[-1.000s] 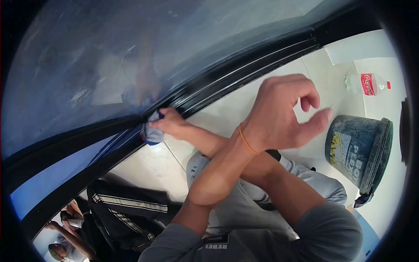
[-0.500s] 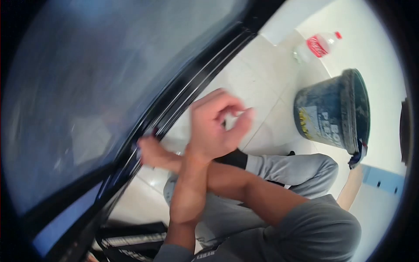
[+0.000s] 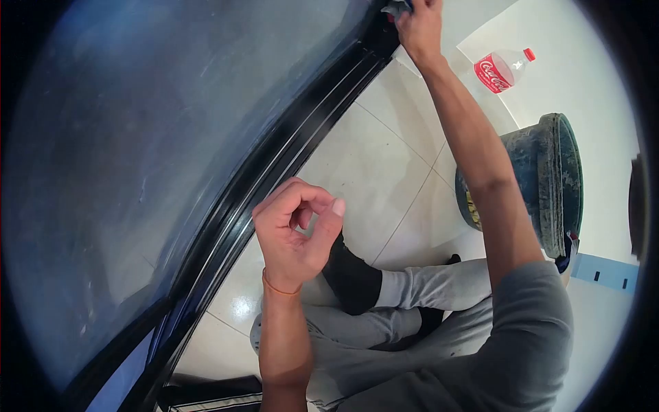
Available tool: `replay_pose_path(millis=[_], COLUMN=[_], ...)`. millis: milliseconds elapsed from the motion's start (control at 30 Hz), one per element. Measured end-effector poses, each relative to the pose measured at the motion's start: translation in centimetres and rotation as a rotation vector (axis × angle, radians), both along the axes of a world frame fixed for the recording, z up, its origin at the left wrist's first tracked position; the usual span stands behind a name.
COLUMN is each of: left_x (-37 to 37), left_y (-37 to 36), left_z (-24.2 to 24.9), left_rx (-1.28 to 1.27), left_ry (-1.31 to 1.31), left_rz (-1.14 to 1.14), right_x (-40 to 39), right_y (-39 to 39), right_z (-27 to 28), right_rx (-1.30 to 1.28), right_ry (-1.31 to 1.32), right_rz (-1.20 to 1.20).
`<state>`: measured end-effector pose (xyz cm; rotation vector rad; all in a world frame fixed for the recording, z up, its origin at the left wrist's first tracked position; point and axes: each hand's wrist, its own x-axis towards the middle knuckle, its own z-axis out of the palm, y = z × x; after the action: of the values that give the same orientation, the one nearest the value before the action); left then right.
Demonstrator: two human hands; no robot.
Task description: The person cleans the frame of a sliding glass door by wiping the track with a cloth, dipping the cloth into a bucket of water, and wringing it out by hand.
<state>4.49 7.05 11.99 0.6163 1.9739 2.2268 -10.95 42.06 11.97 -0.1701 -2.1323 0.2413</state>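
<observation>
My right hand [image 3: 420,29] stretches to the far end of a black ribbed frame [image 3: 274,161]. Its fingers close on a small greyish-blue cloth [image 3: 396,9], which touches the frame; part of the cloth is cut off at the top edge. Alongside the frame lies a large dark, bluish, shiny panel [image 3: 158,144]. Nearer to me, my left hand [image 3: 296,230] is raised in front of the frame's right side. Its fingers curl loosely with the thumb against them, and nothing shows in them. A thin orange band circles that wrist.
A dark, stained bucket [image 3: 528,185] lies or leans at the right, partly behind my right arm. Beyond it is a clear Coca-Cola bottle [image 3: 500,71] with a red cap. My bent legs [image 3: 425,285] rest on the tiled floor [image 3: 384,151]. A black item [image 3: 213,393] lies at bottom left.
My right hand has slid from the near part of the frame up to its far end, uncrossing from under my left arm. The left hand has moved slightly left and down.
</observation>
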Motion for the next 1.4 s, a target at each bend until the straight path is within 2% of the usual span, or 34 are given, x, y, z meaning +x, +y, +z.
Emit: replay_pose_path(millis=[67, 167, 200, 267, 300, 367, 467, 600, 667, 700, 733, 767, 833, 900, 967, 1067, 1167, 1200, 1267, 1300, 1333, 1367, 1400], left_x=[-0.1, -0.5, -0.2, -0.1, -0.3, -0.4, -0.8, -0.4, -0.1, -0.1, -0.1, -0.1, -0.2, -0.3, -0.3, -0.6, -0.4, -0.4, -0.4, -0.3, -0.2, 0.0, 0.2], left_y=[0.1, 0.2, 0.0, -0.3, -0.3, -0.2, -0.7, -0.1, 0.0, 0.0, 0.0, 0.0, -0.5, -0.8, -0.8, -0.5, -0.1, -0.1, 0.1, 0.1, 0.2, 0.3, 0.5], left_z=[-0.4, -0.9, -0.9, -0.9, -0.8, -0.9, -1.4, -1.0, -0.8, -0.8, -0.8, -0.9, -1.3, -1.2, -1.0, -0.6, -0.8, -0.9, -0.9, -0.7, -0.5, -0.6, -0.9], left_rx=[-0.021, -0.026, -0.023, -0.031, -0.029, -0.029, -0.032, -0.027, -0.039, -0.042, -0.047, -0.044, -0.048, -0.024, -0.016, -0.030, -0.061, -0.076, -0.086, -0.084, -0.084, -0.066, -0.050], left_ry=[0.006, -0.015, -0.043, -0.042, -0.027, -0.016, -0.026, -0.022, -0.014, -0.008, -0.001, -0.006, -0.017, -0.019, -0.025, -0.016, -0.014, -0.008, -0.014, -0.026, -0.029, -0.004, 0.023], left_rz=[-0.008, -0.001, 0.004, 0.011, 0.015, 0.004, 0.019, -0.012, -0.026, -0.024, -0.022, -0.023, -0.011, 0.005, 0.009, -0.018, -0.030, -0.028, -0.039, -0.054, -0.075, -0.039, -0.001], right_x=[-2.1, -3.4, -3.1, -3.3, -3.9, -6.6, -8.8, -7.1, -6.7, -4.1, -0.8, 0.5, 2.6, 1.9, -0.2, -2.6, -2.7, -2.6, -2.4, -4.7, -2.1, -0.6, 0.3], right_y=[1.6, 1.3, 1.3, 2.2, 3.3, 4.8, 5.3, 2.7, 4.5, 1.6, -3.0, -3.9, -6.4, -3.5, -1.1, 2.7, -0.6, -1.9, -4.3, -1.4, -5.9, -8.8, -10.9], right_z=[-2.6, -5.4, -6.9, -10.6, -14.4, -19.5, -20.6, -15.0, -17.0, -14.3, -9.4, -10.5, -7.0, -7.4, -7.1, -11.6, -15.8, -14.8, -12.9, -18.5, -13.8, -10.6, -12.4], right_rx=[-0.018, -0.018, -0.031, -0.035, 0.030, -0.361, -0.489, -0.881, -1.070, -0.881, -0.941, -1.084, -0.828, -0.799, -0.483, -0.124, -0.223, -0.265, -0.201, 0.026, 0.166, -0.146, 0.015], right_ry=[-0.138, -0.068, -0.130, -0.244, -0.336, -0.617, -0.656, -0.559, -0.829, -1.044, -1.141, -1.168, -1.212, -0.780, -0.509, -0.541, -0.702, -0.886, -0.980, -1.186, -1.176, -1.285, -1.323], right_rz=[-0.070, -0.144, -0.180, -0.240, -0.292, -0.376, -0.381, -0.502, -0.112, 0.021, -0.021, 0.149, 0.083, 0.121, -0.213, -0.346, -0.483, -0.438, -0.418, -0.359, -0.228, -0.070, 0.125])
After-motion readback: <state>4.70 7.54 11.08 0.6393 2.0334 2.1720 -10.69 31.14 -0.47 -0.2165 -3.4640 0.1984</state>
